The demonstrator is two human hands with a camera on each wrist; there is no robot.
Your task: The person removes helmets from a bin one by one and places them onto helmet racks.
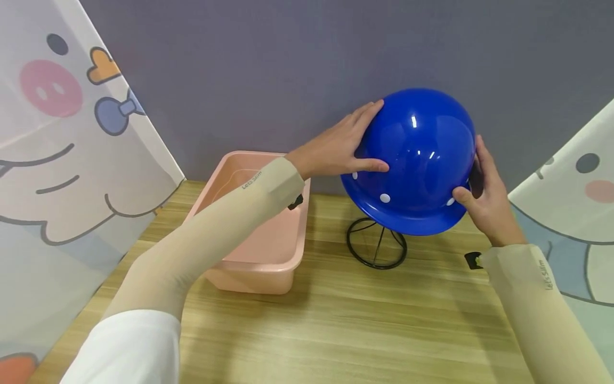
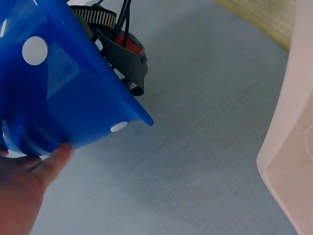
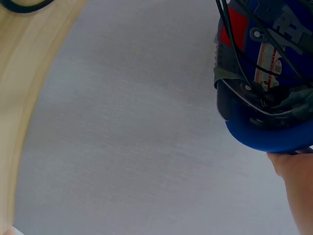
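1. Head view: the blue hard hat sits tilted above a black wire stand on the wooden table, beside a pink tub. The left hand presses its straight fingers on the shell; the right hand pinches the brim
2. Left wrist view: the thumb touches the hat's brim
3. Right wrist view: fingers under the rim; inner straps show
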